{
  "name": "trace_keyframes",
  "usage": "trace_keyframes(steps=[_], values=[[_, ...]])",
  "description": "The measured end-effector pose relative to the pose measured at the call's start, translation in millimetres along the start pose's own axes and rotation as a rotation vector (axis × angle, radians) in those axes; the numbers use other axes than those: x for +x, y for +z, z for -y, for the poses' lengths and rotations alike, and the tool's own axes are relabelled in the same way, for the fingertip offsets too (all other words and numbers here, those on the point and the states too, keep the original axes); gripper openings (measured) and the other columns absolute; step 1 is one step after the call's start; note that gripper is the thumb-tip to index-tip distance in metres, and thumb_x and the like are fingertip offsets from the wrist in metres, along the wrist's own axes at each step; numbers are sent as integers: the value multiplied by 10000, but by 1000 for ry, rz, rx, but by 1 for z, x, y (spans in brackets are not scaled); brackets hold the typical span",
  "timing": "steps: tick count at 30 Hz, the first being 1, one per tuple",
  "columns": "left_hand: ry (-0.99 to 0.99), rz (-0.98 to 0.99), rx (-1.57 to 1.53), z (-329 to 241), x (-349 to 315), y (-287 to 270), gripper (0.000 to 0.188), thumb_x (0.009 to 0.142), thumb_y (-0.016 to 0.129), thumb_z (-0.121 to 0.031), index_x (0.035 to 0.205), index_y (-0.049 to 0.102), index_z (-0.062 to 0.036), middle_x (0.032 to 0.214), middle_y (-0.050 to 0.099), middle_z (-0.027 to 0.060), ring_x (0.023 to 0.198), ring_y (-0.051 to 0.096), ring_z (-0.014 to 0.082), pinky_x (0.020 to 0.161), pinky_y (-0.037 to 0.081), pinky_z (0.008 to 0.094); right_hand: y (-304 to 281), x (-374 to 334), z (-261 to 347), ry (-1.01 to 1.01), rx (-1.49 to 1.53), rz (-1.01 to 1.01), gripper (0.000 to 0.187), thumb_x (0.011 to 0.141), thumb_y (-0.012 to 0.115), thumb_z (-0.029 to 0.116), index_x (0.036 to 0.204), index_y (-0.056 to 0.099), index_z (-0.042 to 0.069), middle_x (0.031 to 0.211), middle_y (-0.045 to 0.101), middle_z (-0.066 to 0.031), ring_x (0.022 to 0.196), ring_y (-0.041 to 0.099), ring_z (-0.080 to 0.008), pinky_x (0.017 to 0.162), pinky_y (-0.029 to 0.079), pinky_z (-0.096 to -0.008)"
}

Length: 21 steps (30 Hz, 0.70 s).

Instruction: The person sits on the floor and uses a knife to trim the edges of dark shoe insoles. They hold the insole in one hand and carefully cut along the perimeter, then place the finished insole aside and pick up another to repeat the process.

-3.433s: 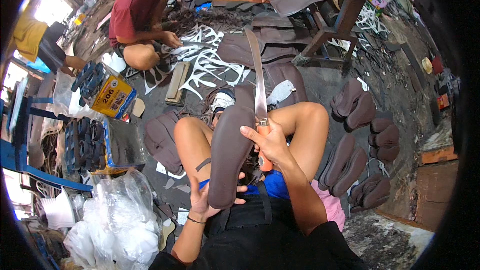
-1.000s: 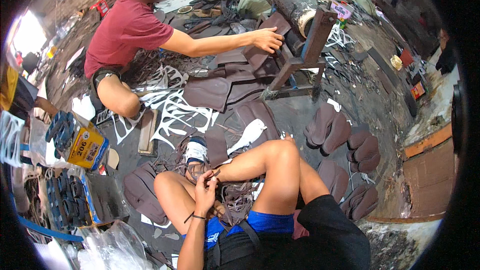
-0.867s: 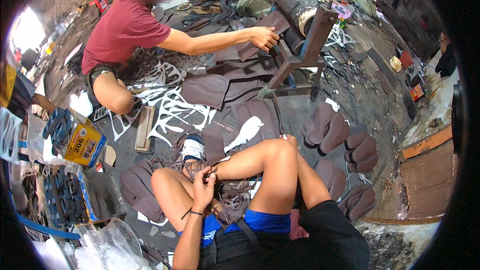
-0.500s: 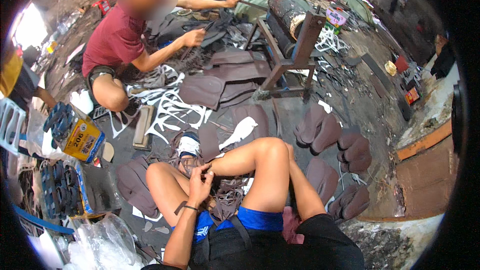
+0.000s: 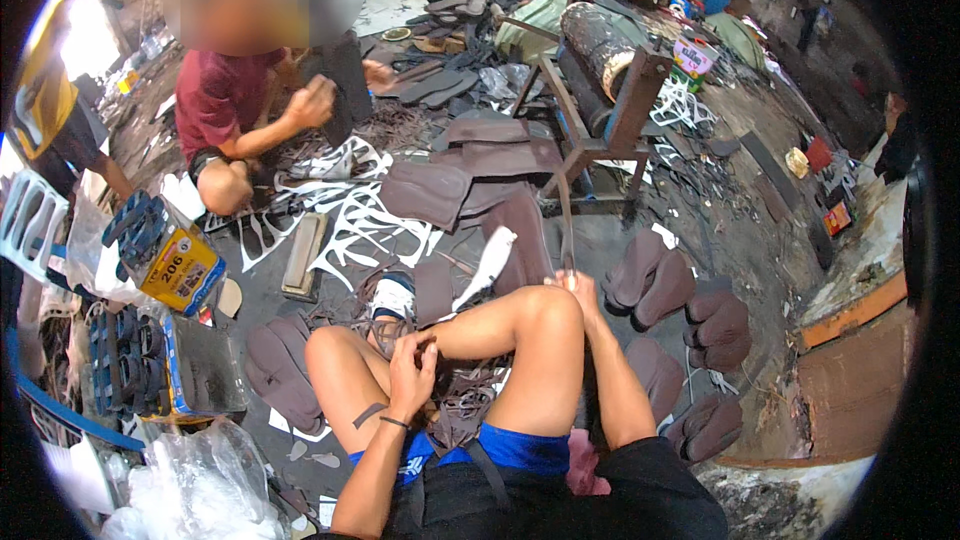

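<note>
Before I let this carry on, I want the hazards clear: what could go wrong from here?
The right hand holds the knife beside the bare right knee, so a slip could cut the leg.
The blade points away from the body, toward the brown sheets; a careless swing might nick them.
Loose brown strips lie heaped between the legs near the left hand and could perhaps snag its fingers.
</note>
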<state>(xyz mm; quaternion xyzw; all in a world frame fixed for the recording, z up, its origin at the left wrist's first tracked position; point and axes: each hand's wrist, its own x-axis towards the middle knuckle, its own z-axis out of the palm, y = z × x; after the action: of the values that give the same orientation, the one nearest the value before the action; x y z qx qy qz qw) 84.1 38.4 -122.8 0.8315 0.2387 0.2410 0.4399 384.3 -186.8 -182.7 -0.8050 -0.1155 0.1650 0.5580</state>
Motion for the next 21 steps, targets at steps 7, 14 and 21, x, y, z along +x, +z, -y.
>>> trace_keyframes(steps=[7, 14, 21], values=[[-7, 58, -656, -83, 92, 58, 537, 1011, 608, -296, 1449, 414, -53, 1251, 618, 96, 1103, 621, 204, 909, 527, 344, -15, -39, 186, -599, -253, -96, 289, 804, 812, 216, 937, 650, 17, 870, 704, -136, 728, 684, -253, 681, 532, -368], [-257, -146, -1336, -84, 116, 37, 347, 946, 627, -170, 1244, 484, -64, 1091, 596, 84, 987, 629, 235, 796, 569, 380, 41, -120, 228, -714, -276, 149, 286, 813, 808, 249, 881, 626, 39, 813, 655, -181, 737, 670, -350, 653, 513, -416], [-442, -230, -916, -24, 32, -35, 436, 887, 664, -103, 1280, 489, -29, 1122, 611, 95, 1007, 624, 198, 870, 545, 352, 8, -91, 185, -389, -199, -272, 444, 833, 805, 233, 1138, 626, -36, 1030, 652, -143, 909, 637, -238, 771, 534, -346]])
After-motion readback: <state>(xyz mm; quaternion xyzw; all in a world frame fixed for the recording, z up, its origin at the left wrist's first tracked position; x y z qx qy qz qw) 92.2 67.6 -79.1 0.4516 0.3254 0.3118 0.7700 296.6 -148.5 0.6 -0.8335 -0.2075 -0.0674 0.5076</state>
